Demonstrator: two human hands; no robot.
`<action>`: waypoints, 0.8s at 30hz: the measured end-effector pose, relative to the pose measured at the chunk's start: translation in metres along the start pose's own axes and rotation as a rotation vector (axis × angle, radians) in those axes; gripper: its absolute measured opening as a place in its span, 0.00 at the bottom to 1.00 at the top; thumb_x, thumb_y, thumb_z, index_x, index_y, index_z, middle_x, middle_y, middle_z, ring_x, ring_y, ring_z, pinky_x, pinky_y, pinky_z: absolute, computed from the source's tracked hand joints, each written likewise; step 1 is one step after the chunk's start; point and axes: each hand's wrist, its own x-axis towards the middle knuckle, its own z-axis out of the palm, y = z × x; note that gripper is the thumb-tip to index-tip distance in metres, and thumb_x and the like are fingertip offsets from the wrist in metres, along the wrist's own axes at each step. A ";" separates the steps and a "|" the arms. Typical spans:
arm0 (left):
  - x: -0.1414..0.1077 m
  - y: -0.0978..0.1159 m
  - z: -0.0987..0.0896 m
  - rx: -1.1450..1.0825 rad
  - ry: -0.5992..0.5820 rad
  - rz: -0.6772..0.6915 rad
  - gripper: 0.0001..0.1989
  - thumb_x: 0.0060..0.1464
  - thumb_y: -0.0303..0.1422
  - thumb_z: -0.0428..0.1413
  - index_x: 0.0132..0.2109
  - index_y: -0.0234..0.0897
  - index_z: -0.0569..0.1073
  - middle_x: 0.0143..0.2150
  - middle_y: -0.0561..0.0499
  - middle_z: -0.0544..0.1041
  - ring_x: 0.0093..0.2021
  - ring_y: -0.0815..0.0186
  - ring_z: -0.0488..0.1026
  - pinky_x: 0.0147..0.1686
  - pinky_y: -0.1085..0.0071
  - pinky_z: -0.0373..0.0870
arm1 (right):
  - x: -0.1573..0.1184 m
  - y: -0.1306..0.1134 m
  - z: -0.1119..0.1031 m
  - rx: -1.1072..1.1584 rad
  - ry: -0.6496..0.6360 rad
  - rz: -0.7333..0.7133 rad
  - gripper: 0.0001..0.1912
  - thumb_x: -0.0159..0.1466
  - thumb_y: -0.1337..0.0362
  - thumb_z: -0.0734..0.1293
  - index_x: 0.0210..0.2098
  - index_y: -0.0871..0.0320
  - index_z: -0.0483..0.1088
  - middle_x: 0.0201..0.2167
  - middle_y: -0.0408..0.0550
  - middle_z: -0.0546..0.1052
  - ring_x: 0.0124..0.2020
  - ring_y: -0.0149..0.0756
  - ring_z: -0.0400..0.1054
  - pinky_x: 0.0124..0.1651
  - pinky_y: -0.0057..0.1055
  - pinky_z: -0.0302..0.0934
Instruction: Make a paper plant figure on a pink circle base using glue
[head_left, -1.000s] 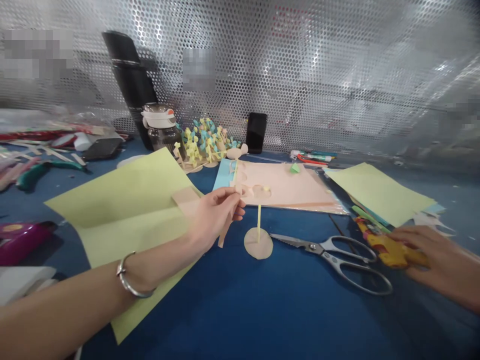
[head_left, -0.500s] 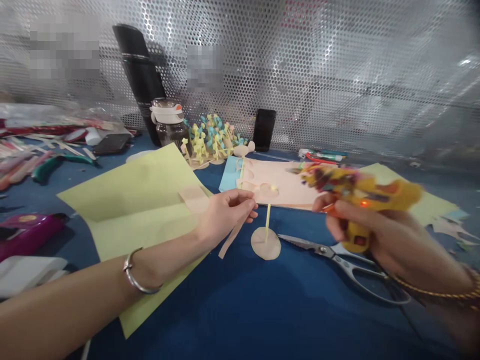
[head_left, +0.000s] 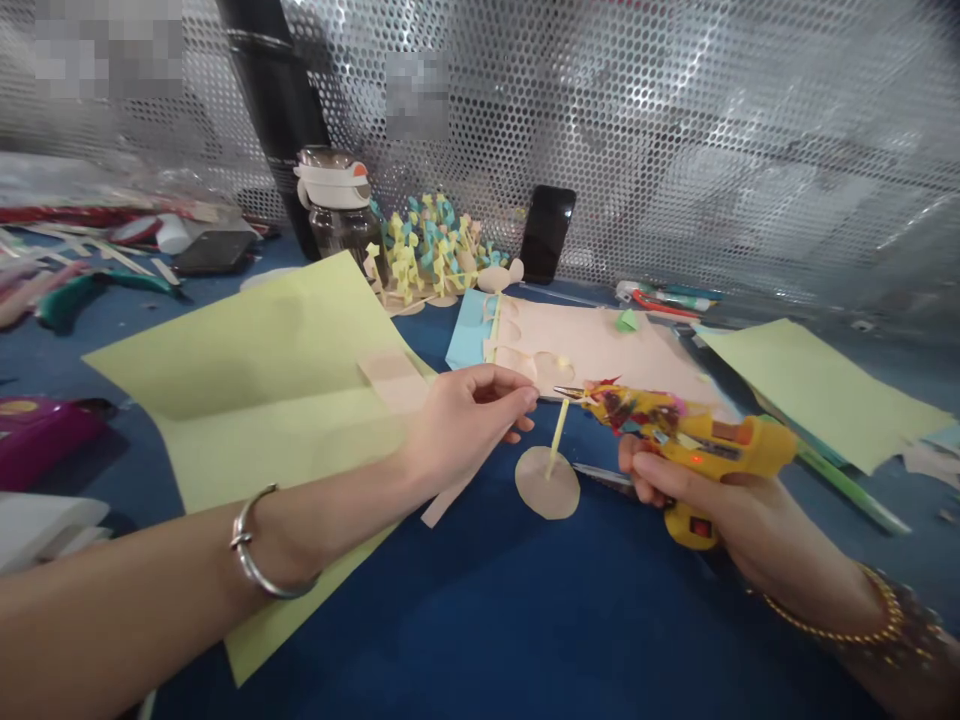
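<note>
Since the earlier view, the right hand [head_left: 724, 510] has carried the yellow glue gun [head_left: 690, 437] in over the work, and the left hand [head_left: 469, 420] has shifted slightly toward it. The right hand is closed around the gun's body, its fingers wrapped below the barrel, and the metal nozzle points left toward the left hand's fingertips. The left hand is pinched narrow, and a pale paper strip [head_left: 442, 505] hangs below it; what the fingertips hold at the top is partly hidden. Just below the nozzle, a thin yellow stick [head_left: 556, 440] leans up from a round paper disc [head_left: 547, 485] on the table. With the hot tip this near the fingers, a steady hold and a little clearance matter, and the gun's tilt needs watching.

A scissor blade [head_left: 600, 476] pokes out under the right hand. Behind lie a pink paper sheet [head_left: 600, 345] with round cut-outs and, at left, a large green paper sheet [head_left: 247, 370]. The blue table [head_left: 465, 640] also carries a clustered group of paper figures [head_left: 427, 245], a glass bottle [head_left: 337, 215], a black flask [head_left: 270, 100] and a phone [head_left: 547, 233]. A perforated metal screen [head_left: 637, 130] closes off the back.
</note>
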 end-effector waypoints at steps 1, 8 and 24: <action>0.000 0.000 0.000 0.004 0.001 0.000 0.07 0.51 0.35 0.61 0.34 0.34 0.75 0.28 0.52 0.76 0.29 0.70 0.75 0.25 0.77 0.72 | 0.001 -0.001 0.002 -0.002 0.004 -0.006 0.13 0.59 0.52 0.68 0.27 0.55 0.70 0.23 0.46 0.70 0.27 0.37 0.64 0.31 0.33 0.61; -0.001 0.005 0.004 0.053 0.013 -0.007 0.07 0.50 0.33 0.61 0.33 0.33 0.75 0.26 0.53 0.75 0.27 0.71 0.75 0.25 0.78 0.72 | 0.003 0.010 0.004 0.010 0.098 0.040 0.19 0.53 0.49 0.71 0.19 0.56 0.64 0.19 0.41 0.67 0.24 0.32 0.62 0.25 0.27 0.60; -0.001 0.002 0.005 0.051 0.005 0.006 0.06 0.50 0.32 0.60 0.32 0.33 0.75 0.26 0.52 0.76 0.26 0.73 0.74 0.25 0.80 0.71 | 0.005 0.013 0.003 0.017 0.122 0.063 0.22 0.49 0.50 0.74 0.17 0.56 0.61 0.18 0.38 0.65 0.22 0.29 0.59 0.22 0.23 0.57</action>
